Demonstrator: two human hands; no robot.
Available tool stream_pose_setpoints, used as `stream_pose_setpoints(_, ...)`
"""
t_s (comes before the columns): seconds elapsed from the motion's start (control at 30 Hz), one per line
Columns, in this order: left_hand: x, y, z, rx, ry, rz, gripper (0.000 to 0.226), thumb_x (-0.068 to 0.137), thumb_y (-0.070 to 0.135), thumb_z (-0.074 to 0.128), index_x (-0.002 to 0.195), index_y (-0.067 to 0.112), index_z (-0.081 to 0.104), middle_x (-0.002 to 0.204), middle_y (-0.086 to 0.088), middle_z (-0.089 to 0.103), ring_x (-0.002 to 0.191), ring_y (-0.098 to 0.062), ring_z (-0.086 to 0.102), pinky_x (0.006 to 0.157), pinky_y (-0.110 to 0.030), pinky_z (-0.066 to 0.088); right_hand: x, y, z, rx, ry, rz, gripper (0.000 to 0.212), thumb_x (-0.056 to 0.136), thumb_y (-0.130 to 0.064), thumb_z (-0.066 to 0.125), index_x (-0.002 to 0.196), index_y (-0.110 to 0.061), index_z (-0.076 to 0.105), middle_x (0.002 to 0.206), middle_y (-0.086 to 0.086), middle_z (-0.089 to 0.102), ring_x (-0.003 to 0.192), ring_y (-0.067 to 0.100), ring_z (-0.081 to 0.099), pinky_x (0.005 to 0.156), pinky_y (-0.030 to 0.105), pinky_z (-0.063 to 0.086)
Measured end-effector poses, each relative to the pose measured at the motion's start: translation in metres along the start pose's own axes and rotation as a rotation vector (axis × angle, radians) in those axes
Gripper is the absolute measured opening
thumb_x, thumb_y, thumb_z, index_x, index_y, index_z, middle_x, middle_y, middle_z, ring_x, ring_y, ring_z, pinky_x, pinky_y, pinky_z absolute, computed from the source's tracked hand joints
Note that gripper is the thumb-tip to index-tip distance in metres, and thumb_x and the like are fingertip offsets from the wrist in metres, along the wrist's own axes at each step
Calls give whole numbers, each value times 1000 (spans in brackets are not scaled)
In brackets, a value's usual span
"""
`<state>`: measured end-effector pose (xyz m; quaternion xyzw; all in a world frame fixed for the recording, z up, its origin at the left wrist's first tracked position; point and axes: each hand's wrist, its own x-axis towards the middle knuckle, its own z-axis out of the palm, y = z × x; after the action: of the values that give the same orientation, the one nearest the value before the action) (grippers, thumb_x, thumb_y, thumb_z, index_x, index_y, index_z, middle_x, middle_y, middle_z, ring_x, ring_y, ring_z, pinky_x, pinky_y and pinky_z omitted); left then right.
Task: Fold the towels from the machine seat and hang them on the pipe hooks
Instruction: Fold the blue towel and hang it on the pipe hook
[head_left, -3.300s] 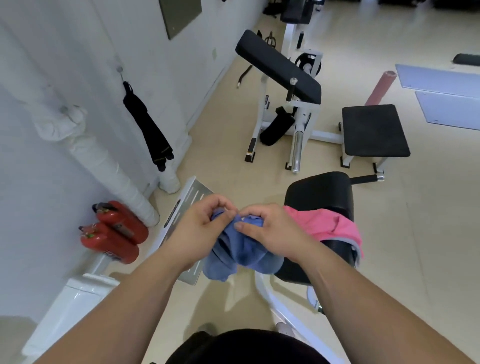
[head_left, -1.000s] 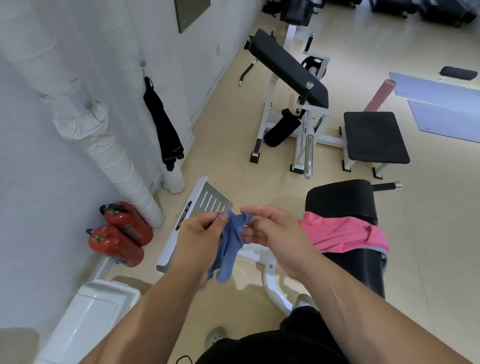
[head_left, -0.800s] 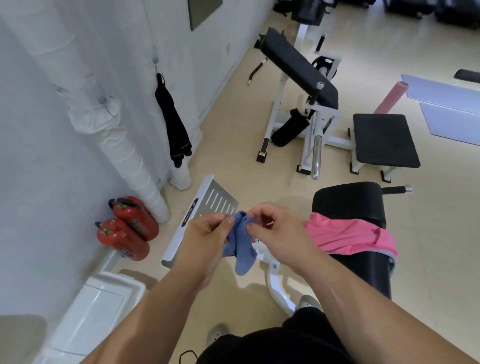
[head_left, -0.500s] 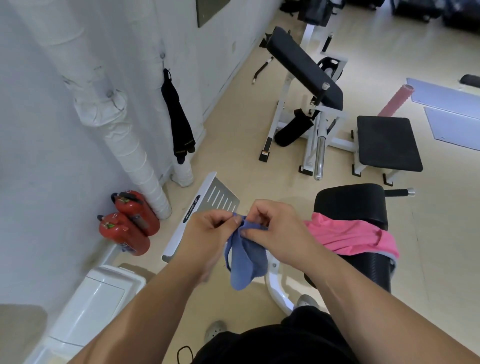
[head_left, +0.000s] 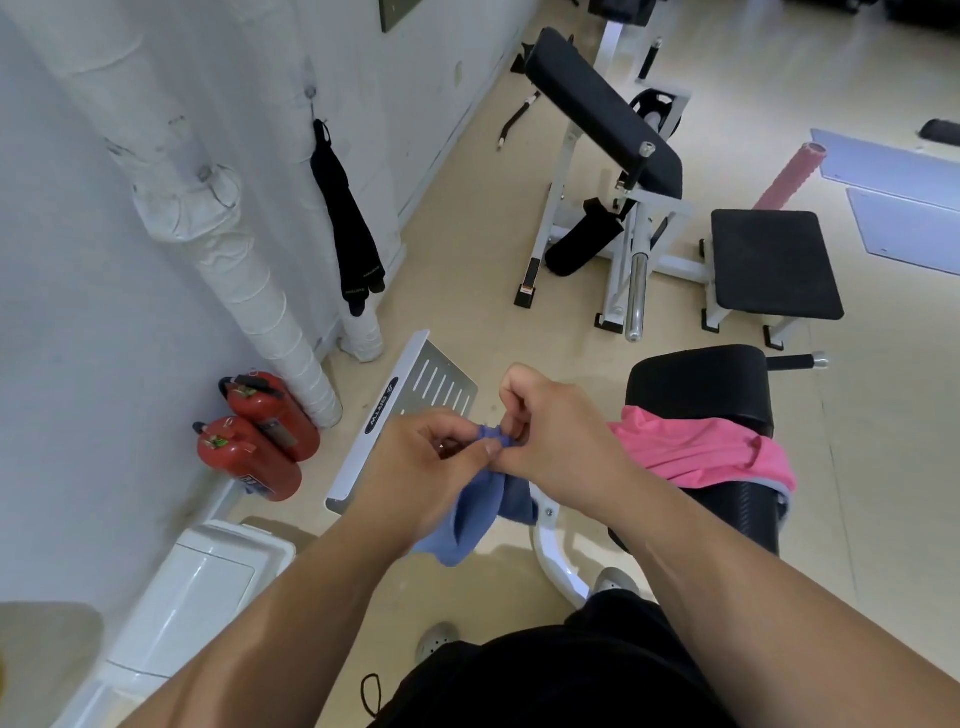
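A blue towel hangs folded between my hands in front of my body. My left hand and my right hand both pinch its bunched top edge, fingertips almost touching. A pink towel lies draped over the black machine seat to my right. On the wall to the left a black towel hangs from a hook on a white wrapped pipe. A nearer white wrapped pipe carries another hook with nothing on it.
Two red fire extinguishers lie at the foot of the wall. A perforated metal footplate slants up beside my left hand. A white bin stands at lower left. A white bench machine and a black padded stool stand farther back.
My hands have drawn closer together on the blue towel's top edge, and the towel hangs as a narrower, doubled strip. The view has shifted slightly towards the wall.
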<state>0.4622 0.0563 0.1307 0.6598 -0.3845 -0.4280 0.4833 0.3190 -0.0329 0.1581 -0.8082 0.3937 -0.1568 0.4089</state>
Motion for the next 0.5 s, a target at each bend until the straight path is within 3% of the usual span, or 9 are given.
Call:
stream_pose_setpoints(0.07, 2, 1, 1, 5, 0, -20, 18, 90, 8, 73, 78, 20, 80, 72, 14, 72, 69, -1, 65, 68, -15, 48, 0, 2, 3, 20, 14, 6, 47, 71, -13, 79, 75, -29, 35, 68, 8, 62, 56, 10, 44, 56, 37, 45)
stream_pose_setpoints(0.17, 9, 0, 1, 6, 4, -37, 20, 95, 9, 66, 81, 17, 77, 73, 7, 74, 68, -8, 63, 68, -20, 49, 3, 10, 8, 67, 29, 12, 48, 71, -18, 85, 82, -30, 40, 72, 8, 65, 58, 14, 47, 55, 29, 43)
stream_pose_setpoints(0.23, 16, -7, -2, 29, 42, -43, 19, 96, 9, 63, 80, 14, 72, 70, -6, 68, 65, -12, 54, 67, -27, 44, 4, 21, 11, 62, -8, 22, 45, 73, -19, 84, 94, -32, 47, 73, 5, 65, 63, 18, 55, 58, 24, 42)
stream_pose_setpoints(0.33, 25, -15, -12, 15, 79, -21, 17, 99, 9, 57, 85, 7, 66, 76, -20, 58, 71, -17, 47, 70, -35, 39, 4, 47, 13, -33, -85, 52, 36, 77, -25, 79, 107, -29, 59, 81, -2, 65, 80, 19, 61, 71, 30, 49)
stream_pose_setpoints(0.4, 30, -17, -19, -18, 112, -26, 17, 101, 10, 54, 89, 5, 64, 74, -8, 56, 72, -15, 46, 71, -31, 39, 4, 68, 14, -207, -108, 7, 23, 77, -32, 76, 92, -18, 65, 81, 0, 66, 86, 20, 57, 76, 38, 49)
stream_pose_setpoints(0.5, 39, -18, -32, -7, 176, -46, 19, 103, 14, 52, 87, 11, 62, 63, 12, 55, 60, -5, 45, 59, -20, 38, 5, 92, 11, -464, -207, -2, 32, 81, -38, 74, 70, -15, 56, 72, 4, 61, 90, 22, 52, 73, 35, 40)
